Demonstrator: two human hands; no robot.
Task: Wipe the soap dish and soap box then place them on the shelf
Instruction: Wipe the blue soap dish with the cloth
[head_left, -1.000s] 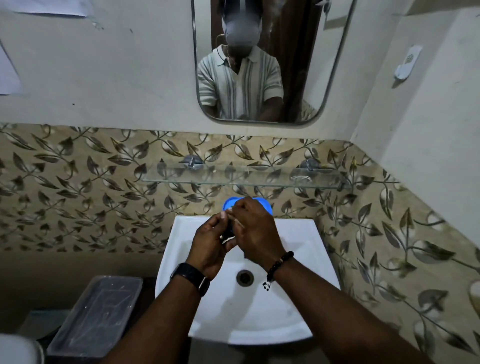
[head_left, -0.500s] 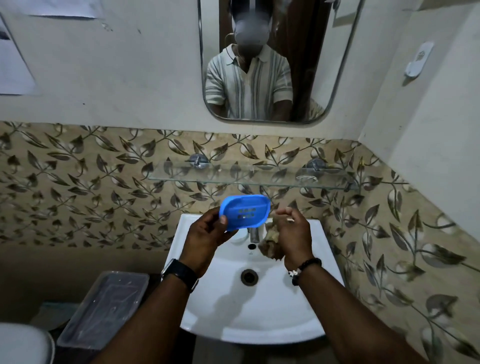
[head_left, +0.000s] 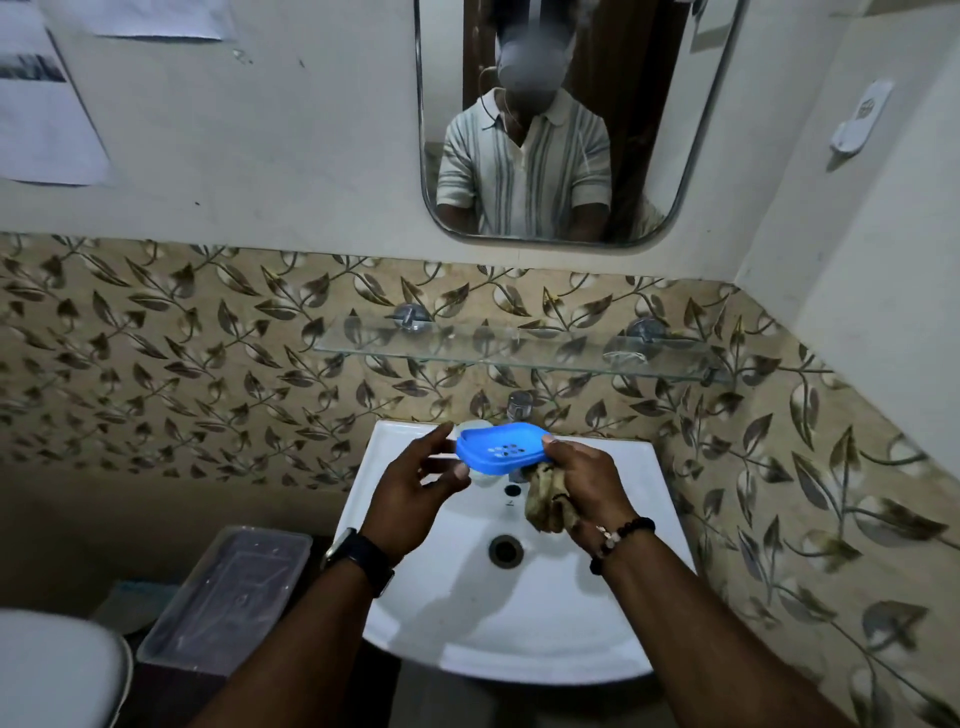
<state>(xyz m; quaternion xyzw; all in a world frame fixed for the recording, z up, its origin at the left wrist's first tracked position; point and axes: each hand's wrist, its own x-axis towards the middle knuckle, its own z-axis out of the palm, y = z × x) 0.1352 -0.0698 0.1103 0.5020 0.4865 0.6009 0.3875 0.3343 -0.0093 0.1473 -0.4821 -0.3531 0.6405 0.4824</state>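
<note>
I hold the blue soap dish (head_left: 500, 450) level over the back of the white sink (head_left: 571, 603), holes facing up. My right hand (head_left: 587, 483) pinches its right end and also bunches a brownish cloth (head_left: 545, 501) in the palm. Spread at the dish's left end is my left hand (head_left: 415, 480), with its index finger above and its thumb below the dish. It does not seem to grip. A pale object (head_left: 482, 477), perhaps the soap box, lies mostly hidden under the dish on the sink ledge. The glass shelf (head_left: 519, 358) hangs on the wall above, bare.
A tap (head_left: 519, 405) stands behind the dish, under the shelf. A clear plastic container (head_left: 228, 587) sits left of the sink, and a white toilet lid (head_left: 52, 670) is at the lower left. The mirror (head_left: 545, 130) hangs above, with a wall hook (head_left: 860, 122) to its right.
The dish went from rubbing between both hands to upright in my left hand, then flat with my right hand taking its right end. My left hand loosened.
</note>
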